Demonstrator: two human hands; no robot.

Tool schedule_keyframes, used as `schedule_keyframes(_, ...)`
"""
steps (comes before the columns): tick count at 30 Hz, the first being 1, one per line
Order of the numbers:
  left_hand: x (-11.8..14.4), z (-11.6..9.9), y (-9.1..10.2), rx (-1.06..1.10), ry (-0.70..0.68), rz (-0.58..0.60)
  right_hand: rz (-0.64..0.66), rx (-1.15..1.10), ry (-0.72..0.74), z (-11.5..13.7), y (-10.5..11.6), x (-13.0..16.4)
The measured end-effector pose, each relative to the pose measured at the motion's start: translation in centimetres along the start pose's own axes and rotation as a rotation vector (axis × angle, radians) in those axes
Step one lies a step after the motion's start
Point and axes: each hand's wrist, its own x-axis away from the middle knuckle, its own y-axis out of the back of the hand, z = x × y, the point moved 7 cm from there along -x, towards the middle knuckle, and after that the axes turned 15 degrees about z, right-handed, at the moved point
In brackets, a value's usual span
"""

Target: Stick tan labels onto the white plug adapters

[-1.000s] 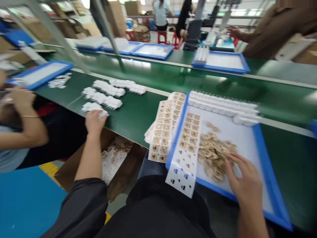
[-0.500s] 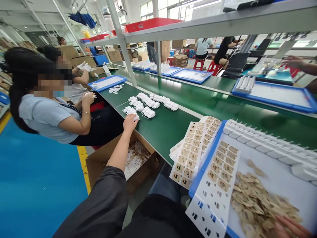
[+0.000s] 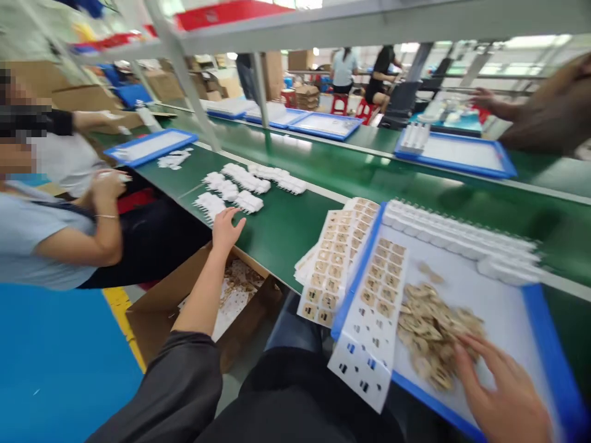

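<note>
My left hand is open, thumb apart from the fingers, at the near edge of the green bench. Just beyond its fingertips lie rows of white plug-like plastic pieces with thin pins. My right hand reaches over a blue-rimmed tray; its fingers are stretched and apart, with the tips at a heap of small tan die-cut pieces. A sheet of tan stickers, partly peeled, lies over the tray's left rim. More white pieces stand in a line along the tray's far side.
More sticker sheets overlap left of the tray. A cardboard box with scraps sits below the bench edge. A co-worker sits at the left. A shelf on posts spans the bench. Other blue-rimmed trays stand across it.
The view has swung right. My left hand has opened its fingers and come slightly away from the white pieces. My right hand has come further into view at the tan heap.
</note>
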Motion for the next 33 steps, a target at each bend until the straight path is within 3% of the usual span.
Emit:
schedule_keyframes(2,1.7,-4.7,-1.2,0.075,-0.139,0.066,0.019,0.077,0.060,3.1,0.4,0.0)
schedule_keyframes(4,4.3,-10.7,-2.4,0.201,-0.356,0.169,0.057,0.068,0.099,5.4,0.0,-0.6)
schedule_keyframes(8,10.7,-22.5,-5.0,0.300,-0.757,0.452,0.195,0.039,0.140,9.1,-2.8,-2.0)
schedule_keyframes(11,13.6,-27.8,-6.9,0.259,-0.891,0.556,0.237,0.122,0.079,10.7,-4.7,-2.6)
schedule_keyframes(14,14.5,-29.3,-8.8,0.201,-0.891,0.613,0.303,0.236,-0.041,10.7,-5.7,-2.7)
schedule_keyframes(19,15.3,-28.4,-10.6,0.223,-0.834,0.670,0.431,0.194,-0.151,9.4,-6.1,-1.8)
schedule_keyframes(22,15.7,-27.9,-11.0,0.255,-0.795,0.693,0.461,-0.027,-0.163,9.4,-6.2,-1.3)
schedule_keyframes(28,16.0,-29.0,-9.5,0.385,-0.795,0.708,0.247,-0.525,-0.197,9.2,-4.5,-0.5)
schedule_keyframes(33,16.2,-30.0,-8.3,0.585,-0.697,0.746,0.206,-0.914,-0.327,7.5,-4.2,1.3)
